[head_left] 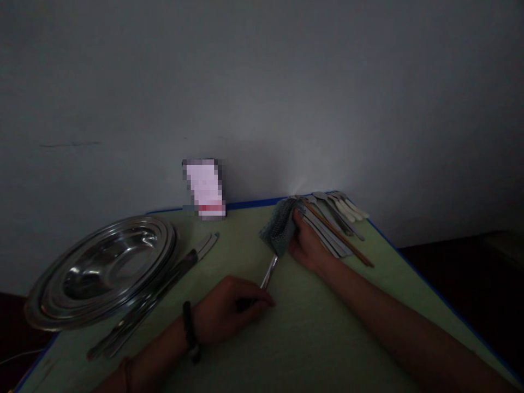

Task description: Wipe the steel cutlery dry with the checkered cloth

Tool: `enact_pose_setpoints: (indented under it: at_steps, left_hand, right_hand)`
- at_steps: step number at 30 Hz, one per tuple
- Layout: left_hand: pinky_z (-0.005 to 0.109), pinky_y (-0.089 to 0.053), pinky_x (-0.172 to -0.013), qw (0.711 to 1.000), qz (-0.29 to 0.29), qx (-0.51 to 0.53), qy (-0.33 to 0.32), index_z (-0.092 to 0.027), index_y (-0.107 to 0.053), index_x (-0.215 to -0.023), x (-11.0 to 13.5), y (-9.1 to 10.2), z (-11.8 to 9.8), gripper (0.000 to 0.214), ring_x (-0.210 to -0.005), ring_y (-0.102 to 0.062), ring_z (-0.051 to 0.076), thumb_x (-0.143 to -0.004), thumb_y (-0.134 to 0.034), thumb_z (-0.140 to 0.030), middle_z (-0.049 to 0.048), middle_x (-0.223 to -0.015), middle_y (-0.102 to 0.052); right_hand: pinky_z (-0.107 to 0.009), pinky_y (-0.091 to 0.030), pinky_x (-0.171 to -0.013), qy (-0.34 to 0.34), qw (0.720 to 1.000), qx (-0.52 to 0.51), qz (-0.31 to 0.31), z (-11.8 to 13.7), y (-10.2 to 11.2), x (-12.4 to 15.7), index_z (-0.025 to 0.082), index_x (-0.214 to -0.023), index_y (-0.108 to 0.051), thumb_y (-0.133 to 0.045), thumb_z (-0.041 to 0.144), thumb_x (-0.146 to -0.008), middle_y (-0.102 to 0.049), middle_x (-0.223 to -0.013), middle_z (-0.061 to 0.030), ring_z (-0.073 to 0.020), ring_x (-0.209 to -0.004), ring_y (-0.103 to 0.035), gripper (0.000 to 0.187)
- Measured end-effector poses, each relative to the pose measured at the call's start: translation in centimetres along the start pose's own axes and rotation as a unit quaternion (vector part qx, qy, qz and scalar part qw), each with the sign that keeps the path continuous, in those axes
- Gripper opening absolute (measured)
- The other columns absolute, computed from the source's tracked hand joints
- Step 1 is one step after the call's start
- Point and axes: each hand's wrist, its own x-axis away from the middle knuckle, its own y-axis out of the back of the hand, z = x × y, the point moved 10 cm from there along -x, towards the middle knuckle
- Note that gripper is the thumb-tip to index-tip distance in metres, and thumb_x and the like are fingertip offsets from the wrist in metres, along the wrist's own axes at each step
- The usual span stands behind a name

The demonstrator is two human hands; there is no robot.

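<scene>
My left fingers (254,301) pinch the utensil (269,273), right fingers (298,219) clutch the cloth (278,229) round its tip; a slip could scatter the cutlery (332,228) at two o'clock.

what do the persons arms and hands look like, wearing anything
Both forearms are bare, no sleeves in view, and no gloves on the left hand or right hand. A dark band circles the left wrist; a thinner band sits further up that forearm. The right wrist carries nothing.
</scene>
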Motion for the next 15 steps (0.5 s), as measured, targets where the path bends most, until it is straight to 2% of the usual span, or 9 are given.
enact_pose_setpoints:
  at_steps: [4,10,15]
  left_hand:
    - [0.02,-0.045,-0.058,0.999,0.005,0.039,-0.002,-0.014,-0.07,-0.095,0.2,0.2,0.3,0.027,-0.061,-0.06,0.012,-0.09,-0.047,-0.028,0.0043,-0.073,-0.07]
    - [0.02,-0.044,-0.055,0.996,0.044,0.062,-0.038,-0.013,-0.071,-0.079,0.4,-0.1,-0.9,0.027,-0.053,-0.057,0.011,-0.087,-0.048,-0.024,0.0032,-0.059,-0.066]
    - [0.019,-0.043,-0.056,0.998,0.008,0.031,-0.049,-0.012,-0.071,-0.077,0.2,0.4,-1.2,0.03,-0.056,-0.057,0.011,-0.089,-0.047,-0.026,0.0039,-0.06,-0.065]
  right_hand:
    - [-0.037,-0.053,-0.085,0.004,1.0,-0.029,-0.008,0.1,0.1,0.0,0.026,-0.088,-0.065,-0.062,0.05,-0.075,-0.072,-0.086,0.0009,-0.0195,-0.1,-0.063,0.027]
    - [-0.035,-0.054,-0.084,-0.013,0.999,-0.047,-0.023,0.0,0.4,0.0,0.024,-0.086,-0.066,-0.058,0.044,-0.081,-0.073,-0.082,0.0006,-0.0182,-0.096,-0.065,0.023]
    - [-0.034,-0.053,-0.086,-0.016,1.0,-0.013,0.017,0.0,-0.5,0.2,0.021,-0.084,-0.065,-0.063,0.036,-0.078,-0.072,-0.083,0.0002,-0.0172,-0.095,-0.065,0.016]
